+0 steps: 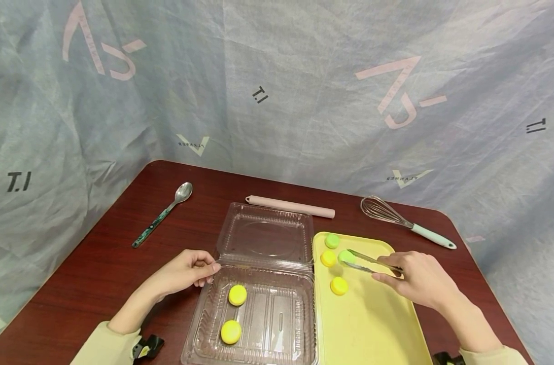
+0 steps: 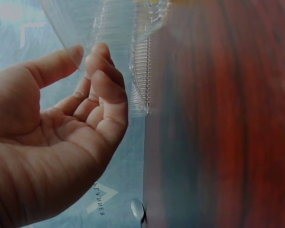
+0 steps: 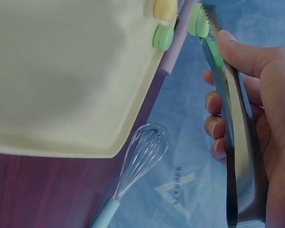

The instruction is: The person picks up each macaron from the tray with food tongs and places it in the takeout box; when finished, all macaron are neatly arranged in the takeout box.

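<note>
My right hand grips metal tongs with the thumb on one arm and fingers around the other. Between the toothed tips is a green macaron, raised over the yellow tray. On that tray sit another green macaron and two yellow macarons, one beside the tips and one nearer me. With thumb and fingertips, my left hand pinches the left rim of an open clear plastic container. Two yellow macarons lie in its base, on the left side.
Behind the container's opened lid lies a pale pink rolling pin. A whisk is at the back right, past the tray. To the left, a spoon with a patterned handle rests on the dark red table. Grey cloth hangs behind.
</note>
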Available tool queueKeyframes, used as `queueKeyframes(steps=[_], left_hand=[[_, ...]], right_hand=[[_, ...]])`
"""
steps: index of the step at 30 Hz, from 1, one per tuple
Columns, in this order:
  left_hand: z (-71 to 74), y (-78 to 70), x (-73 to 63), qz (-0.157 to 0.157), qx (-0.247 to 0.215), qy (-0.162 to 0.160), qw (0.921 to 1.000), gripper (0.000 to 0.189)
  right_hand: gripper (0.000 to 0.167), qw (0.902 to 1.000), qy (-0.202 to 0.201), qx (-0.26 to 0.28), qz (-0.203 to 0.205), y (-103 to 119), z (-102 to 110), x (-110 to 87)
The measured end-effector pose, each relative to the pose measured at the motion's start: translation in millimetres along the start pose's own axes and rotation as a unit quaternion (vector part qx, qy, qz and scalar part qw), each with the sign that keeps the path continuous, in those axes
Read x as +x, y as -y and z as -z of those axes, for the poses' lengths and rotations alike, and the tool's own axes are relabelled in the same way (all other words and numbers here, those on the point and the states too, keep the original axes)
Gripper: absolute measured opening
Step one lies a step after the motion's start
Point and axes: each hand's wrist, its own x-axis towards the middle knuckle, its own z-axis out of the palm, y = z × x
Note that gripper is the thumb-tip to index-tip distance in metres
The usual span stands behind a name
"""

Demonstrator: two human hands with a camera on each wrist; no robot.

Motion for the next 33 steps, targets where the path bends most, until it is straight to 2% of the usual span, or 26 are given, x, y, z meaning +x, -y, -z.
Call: queueKeyframes(steps=[17, 33], left_hand=[[0.0, 3.3, 0.7, -0.005, 0.001, 0.001, 1.0, 0.026], [0.1, 3.6, 0.7, -0.009, 0.006, 0.001, 0.9999, 0.024]], right_hand=[[0.029, 0.997, -0.029, 0.003, 0.072, 34, 10, 25.0], [0.023, 0.9869, -0.046, 0.015, 0.154, 70, 8, 48.9]])
